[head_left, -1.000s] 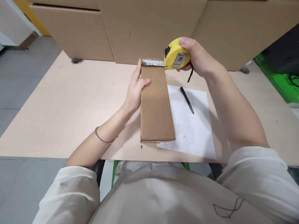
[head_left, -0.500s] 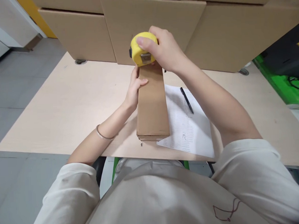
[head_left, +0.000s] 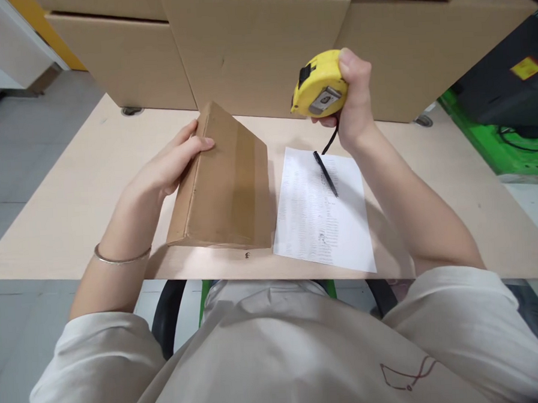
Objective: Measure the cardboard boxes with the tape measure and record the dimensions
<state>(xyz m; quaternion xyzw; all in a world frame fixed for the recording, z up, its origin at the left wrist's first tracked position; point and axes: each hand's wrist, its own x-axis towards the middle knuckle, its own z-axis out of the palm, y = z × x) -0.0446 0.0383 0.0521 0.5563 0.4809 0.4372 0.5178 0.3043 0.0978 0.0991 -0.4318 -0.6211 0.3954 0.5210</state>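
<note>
My left hand (head_left: 168,164) grips the left edge of a flat brown cardboard box (head_left: 232,191), thumb on its upper face. The box is tilted, its broad taped side turned toward me. A yellow tape measure (head_left: 321,84) is held up by my right hand (head_left: 356,100), to the right of the box. Its metal clip faces me, no blade shows drawn out, and a black strap hangs below. Under that hand a printed sheet of paper (head_left: 297,224) lies on the table, with a black pen (head_left: 325,174) on top of it.
Large cardboard boxes (head_left: 261,51) are stacked along the back of the pale wooden table (head_left: 81,223). At the right stand a green frame (head_left: 482,142) and a dark case (head_left: 501,81). A black chair armrest (head_left: 167,315) is below the table's front edge.
The box has turned from its narrow side to its broad side and moved left with my left hand. My right hand has carried the tape measure off the box, to the right.
</note>
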